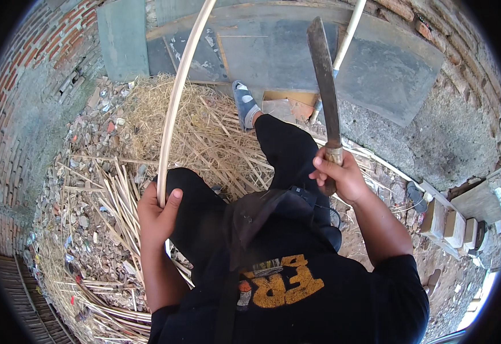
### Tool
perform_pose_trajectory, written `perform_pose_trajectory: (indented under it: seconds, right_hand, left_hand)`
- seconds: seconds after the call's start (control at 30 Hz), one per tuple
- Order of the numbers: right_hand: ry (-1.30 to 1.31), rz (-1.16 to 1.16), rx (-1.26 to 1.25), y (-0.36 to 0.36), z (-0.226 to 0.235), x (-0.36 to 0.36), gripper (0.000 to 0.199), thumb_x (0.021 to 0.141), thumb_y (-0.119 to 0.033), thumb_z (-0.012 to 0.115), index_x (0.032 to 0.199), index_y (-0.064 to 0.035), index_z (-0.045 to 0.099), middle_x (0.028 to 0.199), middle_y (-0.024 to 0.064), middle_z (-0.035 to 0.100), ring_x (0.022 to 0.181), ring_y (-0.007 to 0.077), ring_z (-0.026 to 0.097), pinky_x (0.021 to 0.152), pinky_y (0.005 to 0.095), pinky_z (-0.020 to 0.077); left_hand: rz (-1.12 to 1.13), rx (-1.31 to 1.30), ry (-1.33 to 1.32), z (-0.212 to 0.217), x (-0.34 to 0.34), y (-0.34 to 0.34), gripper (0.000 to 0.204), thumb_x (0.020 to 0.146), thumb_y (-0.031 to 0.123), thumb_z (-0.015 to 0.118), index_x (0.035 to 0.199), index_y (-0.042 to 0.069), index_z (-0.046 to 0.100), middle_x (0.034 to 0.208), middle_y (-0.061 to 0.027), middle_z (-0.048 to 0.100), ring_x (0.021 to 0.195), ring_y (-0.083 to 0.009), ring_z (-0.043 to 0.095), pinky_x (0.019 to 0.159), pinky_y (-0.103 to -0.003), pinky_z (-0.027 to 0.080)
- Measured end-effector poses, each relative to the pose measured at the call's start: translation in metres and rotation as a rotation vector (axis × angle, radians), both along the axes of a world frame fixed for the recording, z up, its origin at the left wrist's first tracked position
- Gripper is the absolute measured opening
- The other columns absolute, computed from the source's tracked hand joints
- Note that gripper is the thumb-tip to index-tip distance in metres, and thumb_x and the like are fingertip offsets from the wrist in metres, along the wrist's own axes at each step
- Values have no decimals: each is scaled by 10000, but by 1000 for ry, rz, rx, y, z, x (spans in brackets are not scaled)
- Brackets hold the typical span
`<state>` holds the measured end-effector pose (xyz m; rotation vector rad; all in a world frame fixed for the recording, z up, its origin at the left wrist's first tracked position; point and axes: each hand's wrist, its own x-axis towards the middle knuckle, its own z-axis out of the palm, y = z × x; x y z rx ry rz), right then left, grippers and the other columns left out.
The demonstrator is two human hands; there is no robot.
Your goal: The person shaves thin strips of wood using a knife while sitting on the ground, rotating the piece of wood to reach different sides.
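A long pale strip of split bamboo (175, 103) rises from my left hand (157, 215), which is closed round it near my left knee. Its upper end runs out of the top of the view. My right hand (342, 174) grips the handle (334, 156) of a machete. The dark machete blade (325, 80) points up and away from me, apart from the bamboo strip. Between the two hands are my dark trouser legs and one foot in a grey-blue slipper (243, 103).
A heap of shavings and thin bamboo strips (193, 126) covers the rubble floor ahead. More cut strips (121, 206) lie at my left. Grey boards (273, 54) lean along the far wall beside a white pipe (349, 34). Several blocks (456, 229) stand at the right.
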<state>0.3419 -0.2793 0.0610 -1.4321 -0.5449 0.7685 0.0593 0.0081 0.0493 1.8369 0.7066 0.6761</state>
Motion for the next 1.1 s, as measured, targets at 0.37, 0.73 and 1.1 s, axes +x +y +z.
perform_pose_trajectory:
  seconds: [0.37,0.73,1.1]
  right_hand:
    - [363,292,163,166,17,-89,614,977,-556,612,1233,2,606,1119,96,617,1066,178,582,914,359,495]
    - [396,463,101,189,-2,-120,722,981,-663,510,1257,-1,595,989,70,613,882,157,625,768,320,531]
    - [309,546,-2,169,10,-114,737,1006,-670,429,1337,-19,522,1126,116,606,1056,196,610,892,360,525]
  left_hand:
    - [-41,77,-232,33,31,-26,369,796,239,899,963,16,658,727,60,555,625,-14,422,538,-201,343]
    - [-197,-243,-187,23,20,-22,371,851,78,820,1139,-45,621,885,-39,690,769,-59,610,647,-235,514]
    - [-308,-334,-317,12,24,-25,402,797,7,832,1110,-5,581,908,-39,689,791,-53,606,670,-230,508]
